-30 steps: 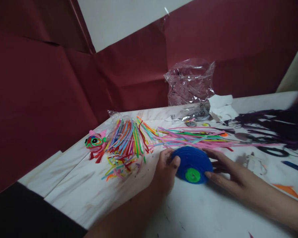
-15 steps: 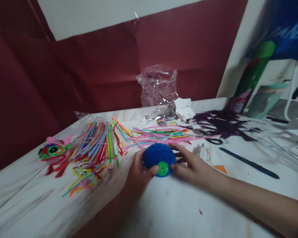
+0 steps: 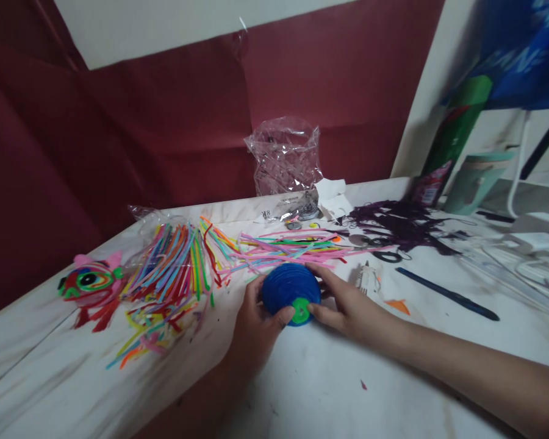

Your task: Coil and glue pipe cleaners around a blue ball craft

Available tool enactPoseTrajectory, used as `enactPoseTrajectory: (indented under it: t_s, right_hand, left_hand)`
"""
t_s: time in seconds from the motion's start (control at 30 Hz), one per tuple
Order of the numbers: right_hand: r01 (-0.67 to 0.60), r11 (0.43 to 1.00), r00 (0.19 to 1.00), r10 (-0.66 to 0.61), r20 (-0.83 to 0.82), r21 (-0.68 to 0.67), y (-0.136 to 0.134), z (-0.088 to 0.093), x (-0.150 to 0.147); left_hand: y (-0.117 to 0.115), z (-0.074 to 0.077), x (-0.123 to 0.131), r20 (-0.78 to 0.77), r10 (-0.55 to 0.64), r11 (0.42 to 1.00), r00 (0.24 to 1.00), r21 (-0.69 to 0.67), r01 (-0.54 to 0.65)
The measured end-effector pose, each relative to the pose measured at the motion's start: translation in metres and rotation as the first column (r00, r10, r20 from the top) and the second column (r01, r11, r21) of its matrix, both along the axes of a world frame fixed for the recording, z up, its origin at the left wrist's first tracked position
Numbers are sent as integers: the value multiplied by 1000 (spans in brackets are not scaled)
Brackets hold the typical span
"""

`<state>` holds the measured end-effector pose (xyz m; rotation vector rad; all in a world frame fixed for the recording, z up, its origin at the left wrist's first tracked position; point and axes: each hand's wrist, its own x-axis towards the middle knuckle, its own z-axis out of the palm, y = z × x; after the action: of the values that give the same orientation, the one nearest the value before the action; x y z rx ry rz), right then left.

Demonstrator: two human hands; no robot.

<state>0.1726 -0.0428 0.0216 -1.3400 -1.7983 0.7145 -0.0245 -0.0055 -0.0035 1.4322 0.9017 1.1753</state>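
A round blue piece [image 3: 289, 285] with fine ridges has a small green disc [image 3: 301, 311] on its lower front. My left hand [image 3: 261, 320] wraps round its left side, with the thumb at the edge of the green disc. From the right, my right hand [image 3: 341, 302] grips the same piece, its thumb or a fingertip beside the disc and another finger at the upper edge. Just behind the piece lie loose pink and coloured fuzzy sticks [image 3: 293, 249].
At left stand a colourful animal figure [image 3: 94, 283] and a bundle of fuzzy sticks [image 3: 171, 262]. To the right are scissors [image 3: 392, 255], a dark blue pen-like tool [image 3: 448, 294], purple strips [image 3: 402, 225], a green cup [image 3: 478, 183] and white cables [image 3: 521, 268].
The view has shifted slightly, so the background sits further left. The fingers of my right hand have closed in a little on the blue piece, which stays between both hands.
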Motion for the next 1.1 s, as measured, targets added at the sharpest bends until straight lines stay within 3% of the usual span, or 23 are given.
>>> enactPoseTrajectory:
  t_s: [0.13, 0.2, 0.33, 0.43, 0.63, 0.73, 0.77, 0.83, 0.9, 0.97, 1.1]
  right_hand:
    - [-35, 998, 998, 33, -44, -53, 2, 1, -1]
    - [-16, 999, 994, 10, -109, -50, 4, 3, -2]
    - [168, 976, 968, -136, -212, 139, 2, 14, 2]
    - [230, 936, 965, -183, -189, 266, -7, 32, 8]
    - [258, 886, 959, -185, -216, 386, -29, 57, 12]
    - [176, 925, 971, -107, -216, 335, -40, 60, 3]
    - [98, 954, 977, -37, -210, 284, -45, 59, -1]
    - [-91, 989, 966, 116, -231, 115, -52, 55, -13]
    - [-265, 964, 930, 244, -277, -40, -55, 50, -23]
    - [-322, 939, 910, 271, -314, -122, -55, 45, -27]
    - [-301, 943, 938, 266, -223, -140, -51, 38, -24]
  left_hand:
    - [-1, 1, 2, -8, 64, 998, 998, 4, -64]
    - [0, 3, 0, -35, 156, 987, 987, 50, -154]
    - [5, 13, -12, -78, 385, 904, 920, 230, -359]
    - [9, 24, -20, -59, 427, 873, 903, 287, -394]
    - [5, 33, -22, -25, 429, 865, 903, 299, -402]
    - [-8, 41, -21, 15, 468, 786, 883, 449, -424]
    - [-15, 44, -21, 20, 472, 731, 881, 551, -404]
    - [-29, 47, -19, -96, 334, 683, 938, 711, -170]
    - [-40, 47, -18, -241, 149, 679, 959, 730, 77]
    - [-45, 44, -17, -336, 14, 623, 942, 740, 254]
    - [-43, 38, -14, -415, -6, 605, 910, 723, 333]
